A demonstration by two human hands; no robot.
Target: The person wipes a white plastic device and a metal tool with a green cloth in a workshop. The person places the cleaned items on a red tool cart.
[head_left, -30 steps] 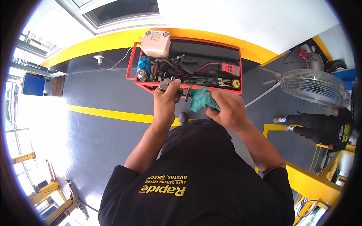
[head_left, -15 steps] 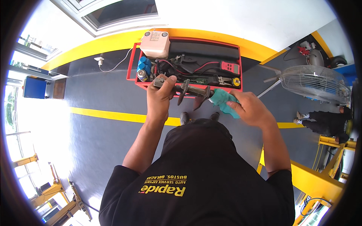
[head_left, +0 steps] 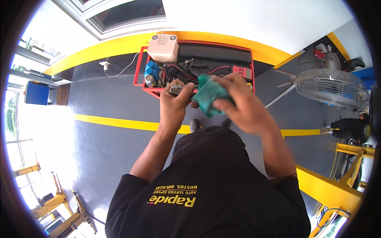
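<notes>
Two yellow floor stripes (head_left: 119, 123) cross dark grey workshop floor; a red tool cart (head_left: 139, 65) stands ahead of me, its top the surface. A caged fan (head_left: 331, 87) stands right. My left hand (head_left: 174, 105), grip clenched round a small metal tool (head_left: 176, 89), probably a plier handle, hard to tell. My right hand (head_left: 242, 105), grip closed on a green rag (head_left: 208, 95) pressed against the tool, both above the cart's near edge. On the surface: pale pink box (head_left: 162, 47), blue-capped cans (head_left: 151, 73), red meter (head_left: 243, 71).
</notes>
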